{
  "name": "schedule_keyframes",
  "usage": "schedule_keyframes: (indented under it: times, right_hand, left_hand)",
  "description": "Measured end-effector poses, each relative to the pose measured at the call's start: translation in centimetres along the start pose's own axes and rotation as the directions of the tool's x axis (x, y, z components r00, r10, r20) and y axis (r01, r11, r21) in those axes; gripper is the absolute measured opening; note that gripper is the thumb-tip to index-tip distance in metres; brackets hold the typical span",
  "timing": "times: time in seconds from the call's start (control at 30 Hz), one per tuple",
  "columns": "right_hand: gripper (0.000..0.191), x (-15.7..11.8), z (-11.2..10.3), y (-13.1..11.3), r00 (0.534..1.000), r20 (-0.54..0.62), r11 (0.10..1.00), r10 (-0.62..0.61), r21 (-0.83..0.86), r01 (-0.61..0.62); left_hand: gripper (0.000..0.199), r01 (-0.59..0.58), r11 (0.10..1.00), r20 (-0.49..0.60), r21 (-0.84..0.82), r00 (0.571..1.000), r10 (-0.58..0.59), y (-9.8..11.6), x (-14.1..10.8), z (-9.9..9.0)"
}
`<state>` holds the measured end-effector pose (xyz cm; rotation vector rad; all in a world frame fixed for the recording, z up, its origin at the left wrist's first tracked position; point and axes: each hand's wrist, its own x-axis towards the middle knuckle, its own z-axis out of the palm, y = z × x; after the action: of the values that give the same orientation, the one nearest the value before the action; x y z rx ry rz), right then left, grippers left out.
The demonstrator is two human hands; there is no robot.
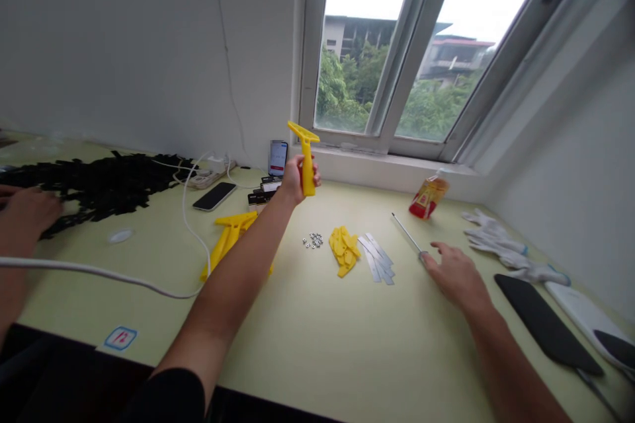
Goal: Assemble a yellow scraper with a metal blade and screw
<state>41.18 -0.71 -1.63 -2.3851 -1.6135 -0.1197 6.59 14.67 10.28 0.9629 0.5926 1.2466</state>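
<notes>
Far left, a co-worker's hand (30,208) rests at a heap of black flat pieces (99,188), with the wrist cut off by the frame edge. A white cable (99,272) crosses the pale green table (297,357). Beyond it lie a power strip (203,177), a black smartphone (214,196), and a second phone (278,157) upright against the wall. The left hand (297,180) grips a yellow plastic scraper (308,168) upright in the air. The left forearm (233,284) hides part of a yellow scraper stack (228,238). Steel nuts (313,240), small yellow parts (344,250) and metal strips (376,258) lie between the hands, which are well apart. The open right hand (459,275) touches a screwdriver (407,234), its handle hidden by the fingers. Farther right are a bottle (429,197), white gloves (501,244) and a black pad (546,324).
</notes>
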Motion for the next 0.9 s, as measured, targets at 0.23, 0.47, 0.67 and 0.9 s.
schedule_keyframes:
  times: [0.23, 0.47, 0.67, 0.9]
  right_hand:
    - [0.038, 2.3, -0.9, -7.3, 0.91, 0.316, 0.952, -0.267, 0.233, 0.198]
    - [0.058, 4.6, 0.5, -11.2, 0.912, 0.391, 0.992, -0.126, 0.036, 0.121]
    - [0.057, 5.1, 0.4, -11.2, 0.907, 0.399, 0.99, -0.133, 0.019, 0.137]
    - [0.033, 4.5, -0.2, -10.8, 0.843, 0.418, 0.941, -0.338, 0.183, 0.286]
  left_hand:
    - [0.037, 0.145, 0.988, 0.185, -0.048, 0.974, -0.133, -3.9, -1.0, 4.3]
    - [0.035, 0.059, 0.998, 0.197, -0.014, 0.979, -0.055, -4.8, -6.7, 2.5]
    - [0.035, 0.108, 0.993, 0.183, 0.04, 0.977, -0.114, -5.9, -9.9, 1.0]
    - [0.04, 0.16, 0.973, 0.167, 0.168, 0.968, -0.188, -9.0, -12.5, -1.2]
